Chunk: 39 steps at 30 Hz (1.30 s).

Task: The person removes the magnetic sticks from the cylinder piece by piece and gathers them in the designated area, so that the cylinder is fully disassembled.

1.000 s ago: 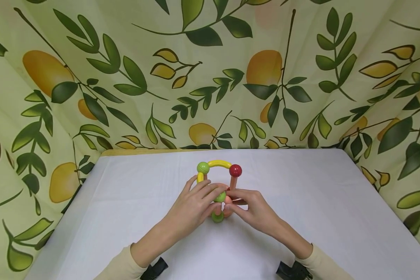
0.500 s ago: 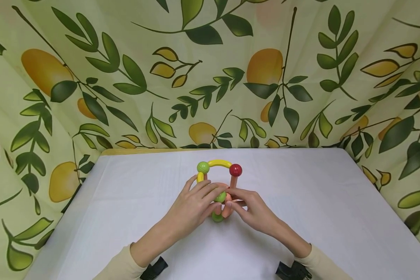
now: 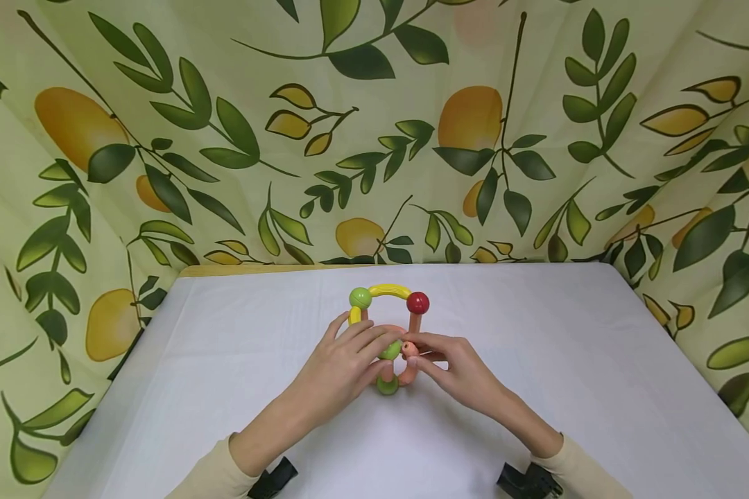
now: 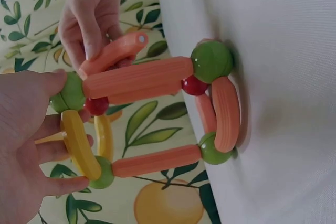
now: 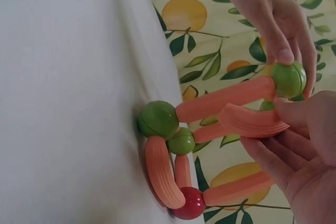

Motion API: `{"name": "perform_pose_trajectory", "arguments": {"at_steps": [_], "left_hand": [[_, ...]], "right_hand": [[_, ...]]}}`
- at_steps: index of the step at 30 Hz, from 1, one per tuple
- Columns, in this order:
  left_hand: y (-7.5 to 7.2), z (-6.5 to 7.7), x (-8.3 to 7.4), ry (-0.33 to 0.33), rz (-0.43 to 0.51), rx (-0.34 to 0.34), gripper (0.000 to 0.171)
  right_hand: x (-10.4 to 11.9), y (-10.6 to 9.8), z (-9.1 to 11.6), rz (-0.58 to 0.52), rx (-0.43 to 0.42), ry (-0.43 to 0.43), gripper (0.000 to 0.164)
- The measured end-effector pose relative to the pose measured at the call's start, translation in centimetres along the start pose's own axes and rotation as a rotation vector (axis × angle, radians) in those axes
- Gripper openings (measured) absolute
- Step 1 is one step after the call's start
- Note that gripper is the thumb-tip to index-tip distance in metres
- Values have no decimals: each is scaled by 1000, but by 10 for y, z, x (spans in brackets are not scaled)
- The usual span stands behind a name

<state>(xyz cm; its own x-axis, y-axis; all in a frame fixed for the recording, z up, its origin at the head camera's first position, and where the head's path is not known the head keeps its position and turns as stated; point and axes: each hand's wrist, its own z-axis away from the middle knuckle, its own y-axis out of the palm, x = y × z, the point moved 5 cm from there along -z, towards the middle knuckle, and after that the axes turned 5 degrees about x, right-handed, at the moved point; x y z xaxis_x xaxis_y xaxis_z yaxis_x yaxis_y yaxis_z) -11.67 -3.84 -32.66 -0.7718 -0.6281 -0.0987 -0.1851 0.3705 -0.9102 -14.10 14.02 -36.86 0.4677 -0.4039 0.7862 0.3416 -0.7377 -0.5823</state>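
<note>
A box-like frame of magnetic balls and rods stands on the white table. My left hand [image 3: 340,367] pinches its upper near green ball [image 5: 289,80] between thumb and fingers, its other fingers spread by the yellow curved rod [image 4: 80,145]. My right hand [image 3: 458,367] holds a loose curved orange rod [image 5: 252,121] between thumb and fingers, close beside that green ball. Whether they touch I cannot tell. Straight orange rods [image 4: 139,80] stand upright below the top balls. A red ball [image 3: 417,302] sits at the far right top corner. My left hand hides part of the frame.
White cloth covers the table [image 3: 256,312], with a wooden edge [image 3: 243,271] showing at the back left. A leaf-and-fruit patterned curtain [image 3: 374,173] hangs behind and at both sides. Black wrist mounts [image 3: 527,480] sit below each forearm.
The curved orange rod has turned in my right hand, so one round end now shows beside the green ball. My left hand and the frame hold nearly the same place.
</note>
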Motion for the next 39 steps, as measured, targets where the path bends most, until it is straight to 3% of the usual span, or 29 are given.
{"name": "perform_pose_trajectory", "arguments": {"at_steps": [7, 14, 19, 39], "left_hand": [[0, -1, 0, 10, 28, -16, 48], [-1, -1, 0, 6, 17, -16, 50], [-1, 0, 1, 7, 31, -24, 49], [1, 2, 1, 5, 29, -25, 49]], "right_hand": [[-6, -17, 6, 13, -76, 14, 31], [-10, -41, 13, 93, -179, 40, 28], [-25, -60, 12, 142, -253, 88, 27], [-118, -88, -20, 210, -252, 347, 31]]}}
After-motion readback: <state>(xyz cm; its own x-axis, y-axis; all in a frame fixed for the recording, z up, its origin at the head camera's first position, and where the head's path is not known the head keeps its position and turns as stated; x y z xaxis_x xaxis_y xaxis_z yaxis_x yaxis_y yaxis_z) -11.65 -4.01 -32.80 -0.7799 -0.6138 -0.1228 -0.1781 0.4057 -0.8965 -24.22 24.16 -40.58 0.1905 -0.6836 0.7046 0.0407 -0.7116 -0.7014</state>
